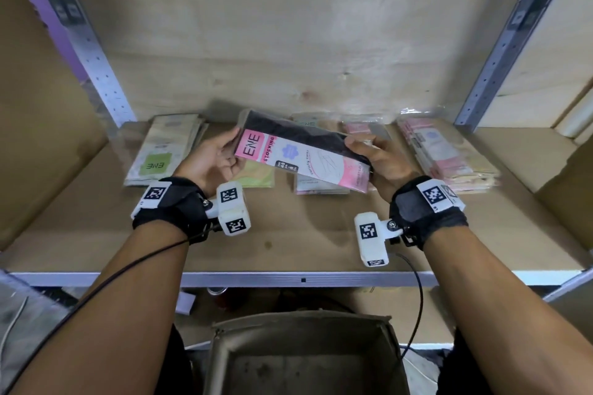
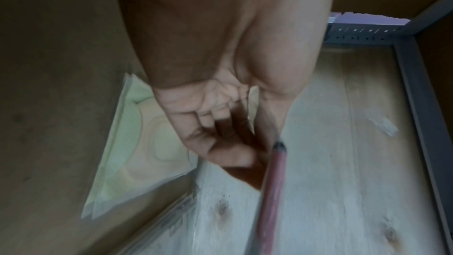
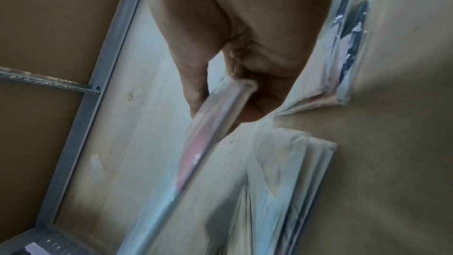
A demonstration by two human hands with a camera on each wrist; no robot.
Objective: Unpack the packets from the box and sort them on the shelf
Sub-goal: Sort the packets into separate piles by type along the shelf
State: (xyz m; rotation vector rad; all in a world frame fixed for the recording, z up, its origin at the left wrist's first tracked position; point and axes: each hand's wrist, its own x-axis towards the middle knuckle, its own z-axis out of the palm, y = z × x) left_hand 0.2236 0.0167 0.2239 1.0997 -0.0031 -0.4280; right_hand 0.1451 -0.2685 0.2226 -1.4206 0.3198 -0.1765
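A pink and black stocking packet (image 1: 298, 154) is held above the shelf board (image 1: 288, 234) between both hands. My left hand (image 1: 221, 155) grips its left end, thumb on top, fingers beneath. My right hand (image 1: 369, 154) grips the right end. In the left wrist view the packet (image 2: 272, 191) shows edge-on beside my left hand (image 2: 228, 139). In the right wrist view my right hand (image 3: 220, 92) pinches the packet's edge (image 3: 215, 123). The open cardboard box (image 1: 305, 359) stands below the shelf, in front of me.
Piles lie along the back of the shelf: green packets (image 1: 163, 151) at the left, a green packet (image 1: 260, 175) under the held one, pink packets (image 1: 317, 184) in the middle, a thick pink pile (image 1: 446, 154) at the right. Metal uprights (image 1: 96, 51) flank the bay.
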